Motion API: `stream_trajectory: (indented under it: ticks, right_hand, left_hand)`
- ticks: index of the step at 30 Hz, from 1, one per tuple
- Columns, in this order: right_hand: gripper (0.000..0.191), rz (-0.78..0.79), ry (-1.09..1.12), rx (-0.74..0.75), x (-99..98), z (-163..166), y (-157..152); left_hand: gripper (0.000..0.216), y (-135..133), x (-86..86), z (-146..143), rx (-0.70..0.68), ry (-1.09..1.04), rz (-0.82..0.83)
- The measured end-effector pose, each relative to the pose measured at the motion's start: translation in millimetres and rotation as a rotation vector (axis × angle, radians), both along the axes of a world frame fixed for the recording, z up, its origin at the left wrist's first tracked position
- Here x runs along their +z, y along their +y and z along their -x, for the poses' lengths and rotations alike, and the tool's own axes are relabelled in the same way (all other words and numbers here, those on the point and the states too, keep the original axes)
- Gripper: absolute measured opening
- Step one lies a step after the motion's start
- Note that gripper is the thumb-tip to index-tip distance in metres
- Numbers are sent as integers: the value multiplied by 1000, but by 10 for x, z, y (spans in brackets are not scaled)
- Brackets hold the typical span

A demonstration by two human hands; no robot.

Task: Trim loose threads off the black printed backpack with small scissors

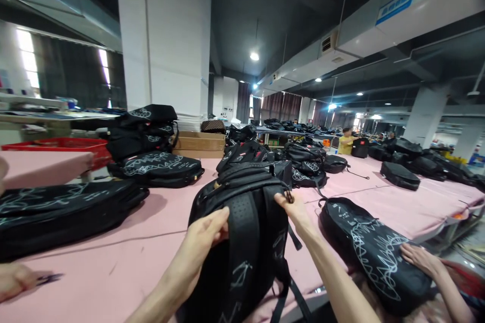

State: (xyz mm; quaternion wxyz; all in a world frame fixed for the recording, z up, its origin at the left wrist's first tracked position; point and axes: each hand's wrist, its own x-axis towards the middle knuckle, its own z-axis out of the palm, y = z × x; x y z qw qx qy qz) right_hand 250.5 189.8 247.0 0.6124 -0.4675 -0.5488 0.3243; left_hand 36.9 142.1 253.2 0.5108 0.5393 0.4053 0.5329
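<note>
A black backpack with white scribble print stands upright on the pink table right in front of me, its padded back and shoulder straps facing me. My left hand grips the left shoulder strap near the top, fingers curled round it. My right hand pinches a small zipper pull at the backpack's upper right edge.
Several more black backpacks lie around: a flat one at left, a stack behind, one at right under another person's hand. Another person's hand with a small tool shows at bottom left. A cardboard box sits by the white pillar.
</note>
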Motion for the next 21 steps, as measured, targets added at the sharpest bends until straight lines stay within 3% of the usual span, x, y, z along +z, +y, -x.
stream_trajectory:
  ticks: [2,4,7,10,17,21]
  right_hand:
    - [31,94,142,194,48,105,-114]
    - [35,160,277,342,65,149,-249]
    - [39,223,282,483,37,118,-361]
    - [37,275,172,588,-23,50,-335]
    - [39,308,23,570,-86,-32,-275]
    - [30,235,-51,414,-150,-18,-343]
  left_hand:
    - [50,20,129,-64,-20,-127,88]
    - [49,31,150,-42,-12,-222,183]
    - [49,61,23,149,-91,-159,239]
    - [39,82,-100,390,-200,10,183]
    - [33,78,-95,518,-375,38,127]
    - [41,97,-144,500,-416,78,128]
